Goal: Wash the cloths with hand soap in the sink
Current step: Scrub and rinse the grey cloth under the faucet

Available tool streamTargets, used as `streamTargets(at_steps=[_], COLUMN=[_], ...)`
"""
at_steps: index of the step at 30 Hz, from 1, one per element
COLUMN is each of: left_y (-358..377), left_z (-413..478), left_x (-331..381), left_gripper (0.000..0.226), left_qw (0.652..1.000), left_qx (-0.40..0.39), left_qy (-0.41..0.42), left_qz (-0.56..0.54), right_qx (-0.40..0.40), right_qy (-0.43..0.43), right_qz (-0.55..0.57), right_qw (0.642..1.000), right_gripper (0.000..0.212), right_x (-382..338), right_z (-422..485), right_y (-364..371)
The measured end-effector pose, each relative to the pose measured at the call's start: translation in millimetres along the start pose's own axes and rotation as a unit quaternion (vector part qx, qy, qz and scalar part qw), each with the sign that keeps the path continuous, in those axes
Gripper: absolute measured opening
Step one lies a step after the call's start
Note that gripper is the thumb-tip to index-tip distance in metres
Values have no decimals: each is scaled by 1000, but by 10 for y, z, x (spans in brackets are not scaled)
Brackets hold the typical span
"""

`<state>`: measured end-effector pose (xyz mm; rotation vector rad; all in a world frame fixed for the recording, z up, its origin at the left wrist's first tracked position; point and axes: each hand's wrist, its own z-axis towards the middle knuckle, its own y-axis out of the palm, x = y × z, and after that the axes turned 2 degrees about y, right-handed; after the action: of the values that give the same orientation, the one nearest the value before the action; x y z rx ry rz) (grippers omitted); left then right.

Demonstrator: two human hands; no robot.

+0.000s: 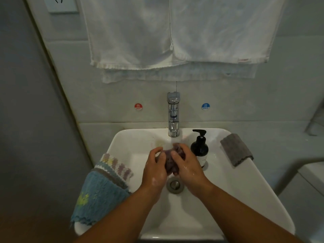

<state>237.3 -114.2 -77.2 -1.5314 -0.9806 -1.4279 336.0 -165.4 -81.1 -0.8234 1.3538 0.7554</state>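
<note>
A bunched purple cloth [169, 162] is held over the white sink [245, 181], just below the chrome tap [173, 116]. My left hand [154, 171] grips its left side and my right hand [187, 167] grips its right side, fingers curled round it. Both hands look wet, with soapy patches. A black pump bottle of hand soap [199, 148] stands on the sink's back right. A blue towel with a striped border [103, 188] hangs over the sink's left rim. A folded grey cloth [235, 149] lies on the right rim.
The metal drain [175, 185] sits below my hands. White towels [175, 32] hang on the wall above the tap. Red hot [138, 106] and blue cold [205, 106] stickers flank the tap. A wall socket [60, 4] is at top left.
</note>
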Motion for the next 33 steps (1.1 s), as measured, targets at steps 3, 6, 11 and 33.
streamTargets(at_steps=[3,6,11,33], left_y=[33,69,36,4], left_z=[-26,-56,-15,24], left_x=[5,-17,-40,-69], left_gripper=[23,33,44,22], left_qw=[996,986,963,998], left_qx=[7,14,2,-49], left_qy=[55,70,106,24], left_qz=[72,149,248,35], right_qx=[44,75,59,47], right_qy=[-76,-102,-109,-112], right_qz=[-96,-180,-259,-171], right_qw=[992,976,958,978], right_gripper=[21,14,30,13], right_x=[-26,29,88,4], right_z=[-51,-50,-4,21], right_y=[66,137,133,50])
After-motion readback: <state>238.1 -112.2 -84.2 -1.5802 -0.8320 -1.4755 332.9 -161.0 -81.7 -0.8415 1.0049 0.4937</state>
